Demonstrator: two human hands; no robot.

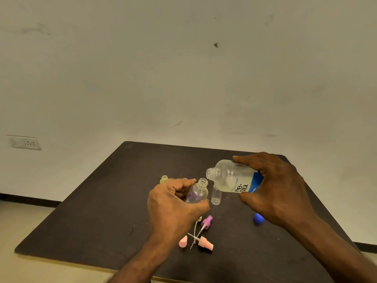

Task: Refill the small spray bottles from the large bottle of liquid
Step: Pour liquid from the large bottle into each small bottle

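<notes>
The left hand grips 1 small spray bottle round its lower body, fingers curled, holding it above the bench w/ the open neck tilted up toward the right. The right hand grips the large bottle round its labelled middle, thumb below and fingers on top, tipped almost flat so its uncapped mouth sits just above and beside the small neck. I judge the small bottle is very light, thin plastic and a bit slippery, so the hold low on the body is good, it leaves the neck free; too hard a squeeze could dent it. The large bottle looks partly full, so heavier at the back end when tipped, and the grip at the middle gives control of the angle. The small mouth is narrow, so the pour probably needs to be slow, or liquid runs down the outside. About looks: the small one is clear w/ a faint purple tint and a threaded neck; the large one is frosted clear w/ a blue and white label. A clear cap stands on the bench between the hands, a yellow small bottle behind the left hand. Near the front lie a purple spray head, a pink spray head, a pink cap, and at right a blue cap.
</notes>
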